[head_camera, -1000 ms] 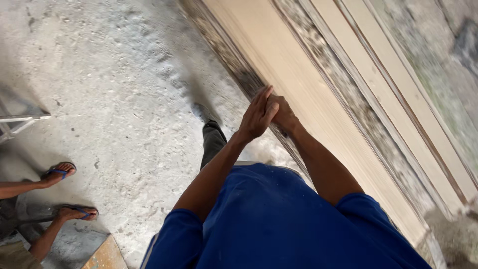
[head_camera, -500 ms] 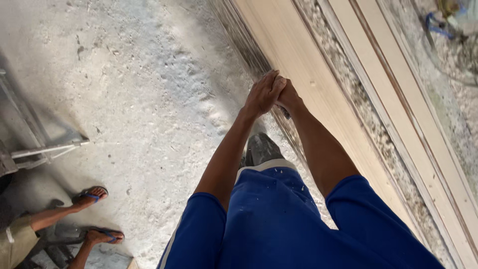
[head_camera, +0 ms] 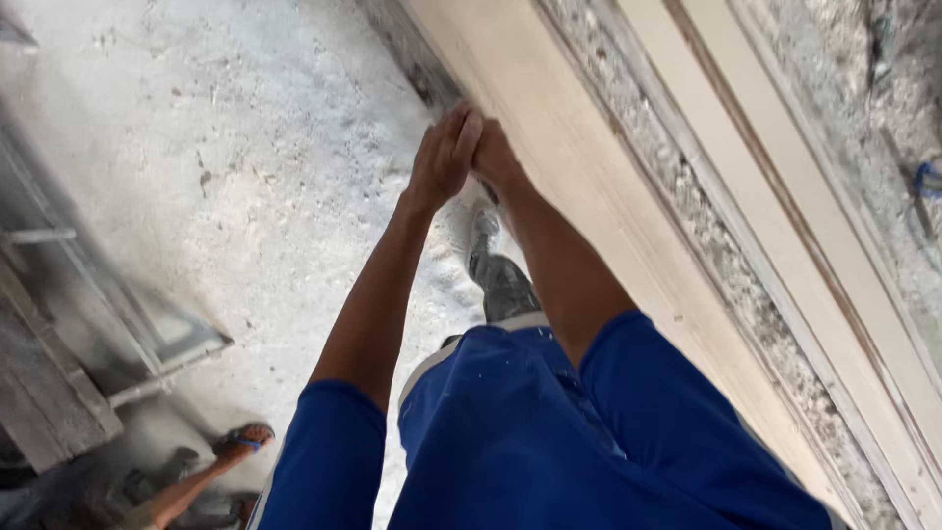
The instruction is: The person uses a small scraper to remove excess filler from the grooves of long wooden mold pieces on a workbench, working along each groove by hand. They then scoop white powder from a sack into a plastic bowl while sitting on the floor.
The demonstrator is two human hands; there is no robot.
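Note:
A long pale wooden plank (head_camera: pixel 589 186) runs diagonally from the top centre to the lower right. My two hands are pressed together at its left edge. My right hand (head_camera: pixel 497 157) rests against the plank's edge. My left hand (head_camera: pixel 442 162) lies flat against the right one, fingers straight and together. Whatever is under the palms is hidden. Blue sleeves and blue clothing (head_camera: pixel 549 432) fill the bottom of the view.
More pale planks and strips (head_camera: pixel 785 226) lie parallel on the right, with dusty rubble between them. My dark shoe (head_camera: pixel 498 280) stands on the dusty white floor (head_camera: pixel 245 147). Another person's sandalled foot (head_camera: pixel 243 439) is at bottom left, beside a grey frame and boards (head_camera: pixel 69 393).
My joined hands stay on the plank's edge while I step along it. My shoe has come forward, and the other person's feet have slid toward the bottom left.

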